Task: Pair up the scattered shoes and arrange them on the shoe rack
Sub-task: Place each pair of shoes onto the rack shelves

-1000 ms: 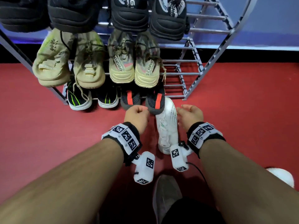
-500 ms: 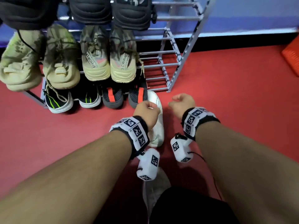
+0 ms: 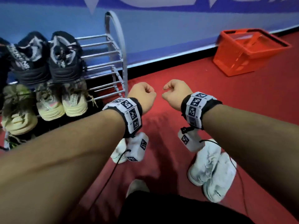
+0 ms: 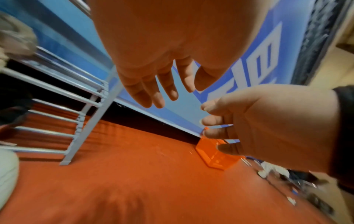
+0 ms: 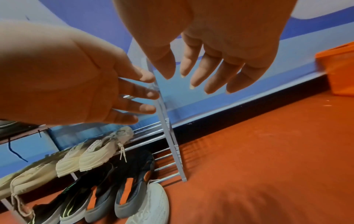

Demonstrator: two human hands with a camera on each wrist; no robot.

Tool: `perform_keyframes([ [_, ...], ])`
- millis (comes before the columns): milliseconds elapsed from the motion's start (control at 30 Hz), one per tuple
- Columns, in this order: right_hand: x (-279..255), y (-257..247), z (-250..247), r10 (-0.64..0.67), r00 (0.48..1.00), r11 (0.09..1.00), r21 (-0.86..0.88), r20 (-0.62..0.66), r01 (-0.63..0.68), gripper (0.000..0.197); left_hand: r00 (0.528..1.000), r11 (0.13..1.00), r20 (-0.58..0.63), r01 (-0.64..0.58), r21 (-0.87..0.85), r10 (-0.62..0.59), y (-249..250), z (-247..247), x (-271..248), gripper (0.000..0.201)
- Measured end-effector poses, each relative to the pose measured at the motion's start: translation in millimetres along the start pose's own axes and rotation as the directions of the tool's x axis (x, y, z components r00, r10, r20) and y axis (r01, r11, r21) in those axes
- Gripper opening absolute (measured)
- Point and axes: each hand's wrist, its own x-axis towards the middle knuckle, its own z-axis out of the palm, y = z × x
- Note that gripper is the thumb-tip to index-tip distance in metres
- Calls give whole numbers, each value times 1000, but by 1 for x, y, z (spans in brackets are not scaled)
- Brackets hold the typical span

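My left hand (image 3: 143, 95) and right hand (image 3: 174, 92) hang side by side in the air above the red floor, fingers loosely curled, holding nothing. The wrist views show relaxed fingers on the left hand (image 4: 172, 86) and the right hand (image 5: 199, 71). One white shoe (image 5: 151, 201) lies toe-in at the right end of the bottom shelf of the shoe rack (image 3: 113, 50), beside dark shoes with orange patches (image 5: 132, 189). In the head view that white shoe (image 3: 118, 151) is mostly hidden by my left wrist. Two more white shoes (image 3: 210, 168) lie together on the floor under my right forearm.
Black shoes (image 3: 48, 62) sit on an upper shelf and beige shoes (image 3: 64, 104) on the one below. A red plastic basket (image 3: 249, 50) stands by the blue wall at the right. The red floor stretches between rack and basket.
My left hand has come off the white shoe by the rack, and both hands have risen into the air. The head view has swung right, bringing the basket and two white shoes into sight.
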Motion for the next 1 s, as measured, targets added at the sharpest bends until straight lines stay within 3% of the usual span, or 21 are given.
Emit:
perform_keyframes([
  [133,-30,68,-12,110,994,993,50,-23,-109,15,993,996,109,-43,75,35,14,45,-7,7],
  [367,-84,175,-2,331,942,943,-14,-48,-332,16,948,982,308,-127,136,80,9,113,-38,7],
  [467,-101,202,13,419,906,908,56,-64,-416,12,933,990,359,-67,126,17,-10,139,-51,8],
  [533,-111,214,21,452,889,892,25,-79,-451,10,906,991,420,-16,134,-43,-21,158,-59,11],
  [600,-121,224,30,474,877,878,-38,-79,-478,20,890,983,451,-21,183,-65,-32,178,-67,15],
  [700,-138,238,39,571,817,806,-137,-77,-576,32,861,980,507,-67,189,-39,-43,206,-80,10],
  [833,-161,253,50,705,700,684,-155,-111,-713,27,804,972,594,-160,173,27,-51,232,-99,7],
  [1000,-182,267,54,760,645,615,-234,-76,-753,39,792,970,608,-186,157,54,-63,247,-105,13],
])
